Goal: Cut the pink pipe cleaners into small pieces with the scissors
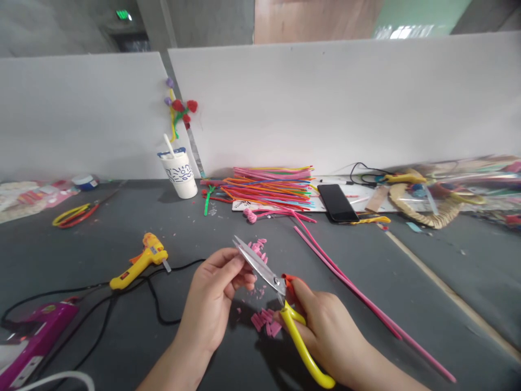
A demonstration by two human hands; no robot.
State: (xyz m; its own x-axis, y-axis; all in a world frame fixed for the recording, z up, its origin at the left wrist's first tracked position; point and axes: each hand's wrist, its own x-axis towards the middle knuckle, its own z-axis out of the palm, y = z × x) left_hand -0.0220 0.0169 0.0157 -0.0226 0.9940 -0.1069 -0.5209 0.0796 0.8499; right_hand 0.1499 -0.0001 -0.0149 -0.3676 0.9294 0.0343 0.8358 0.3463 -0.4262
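Observation:
My right hand (325, 331) grips the yellow and red handles of a pair of scissors (262, 269), whose steel blades point up and left. My left hand (215, 296) is pinched at the blades, fingers closed on a small pink piece I can barely see. Short cut pink pieces (266, 321) lie on the grey table (122, 233) just below the blades, and more pink bits (258, 247) lie behind the blade tip. Long pink pipe cleaners (345, 282) run diagonally to the right of my right hand.
A yellow glue gun (140, 263) with a black cord lies at left, a magenta device (35, 336) at bottom left. A bundle of coloured pipe cleaners (271, 187), a black phone (337, 202), a white cup (179, 172) and another pair of scissors (75, 214) sit farther back.

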